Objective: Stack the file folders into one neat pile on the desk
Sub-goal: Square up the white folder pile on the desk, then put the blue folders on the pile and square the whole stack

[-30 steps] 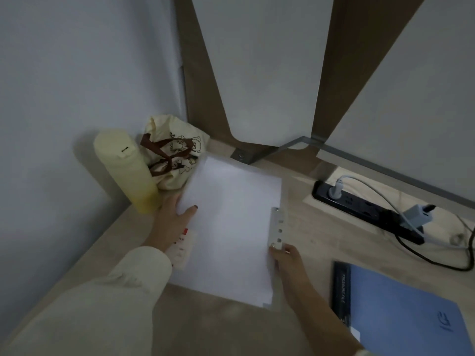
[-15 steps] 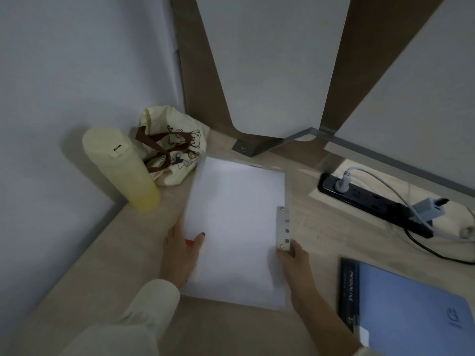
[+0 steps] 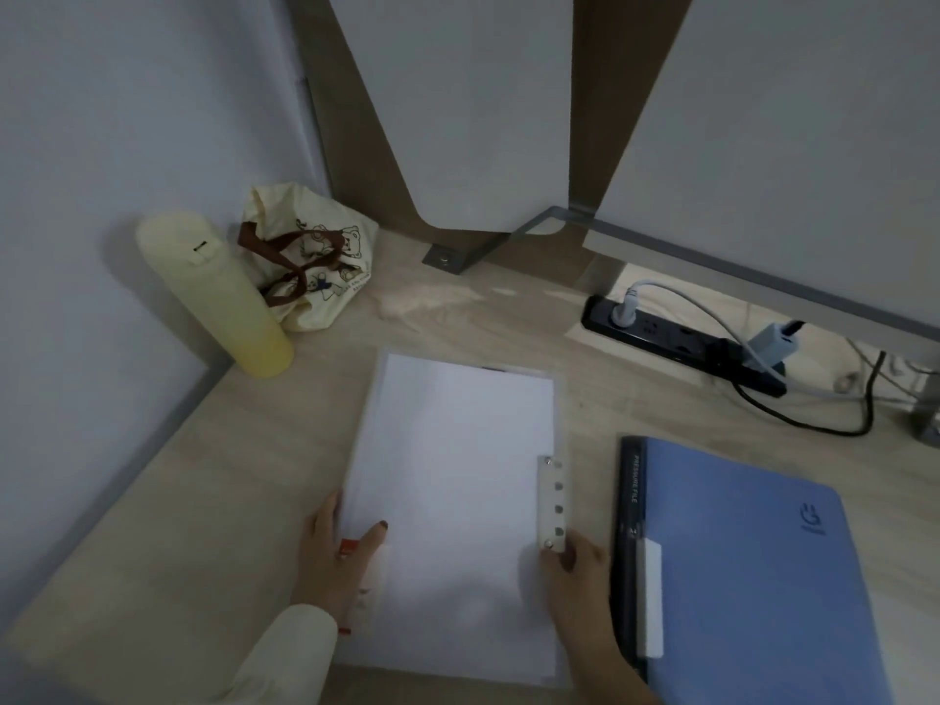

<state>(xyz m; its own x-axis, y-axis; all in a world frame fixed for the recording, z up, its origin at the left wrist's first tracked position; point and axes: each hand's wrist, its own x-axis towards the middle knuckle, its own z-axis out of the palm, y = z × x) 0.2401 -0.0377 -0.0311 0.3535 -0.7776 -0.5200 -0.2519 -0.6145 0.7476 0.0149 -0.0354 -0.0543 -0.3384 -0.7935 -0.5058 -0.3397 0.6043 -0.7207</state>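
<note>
White clear folder (image 3: 452, 511) lies flat on the desk (image 3: 152, 526), near the front edge, long side running front to back. Left hand (image 3: 338, 562) grips its left edge, thumb on top, fingers hidden so closure unclear. Right hand (image 3: 577, 577) holds the right edge at the metal clip strip (image 3: 552, 503), fingers curled onto the folder. Blue folder (image 3: 753, 572) lies flat just beside it toward the right front corner, dark spine facing the white one, not touching as far as visible. Back left corner: yellow bottle (image 3: 218, 292) upright, cloth bag (image 3: 310, 256) touching it. Black power strip (image 3: 676, 343) with cables along the back edge, right side.
</note>
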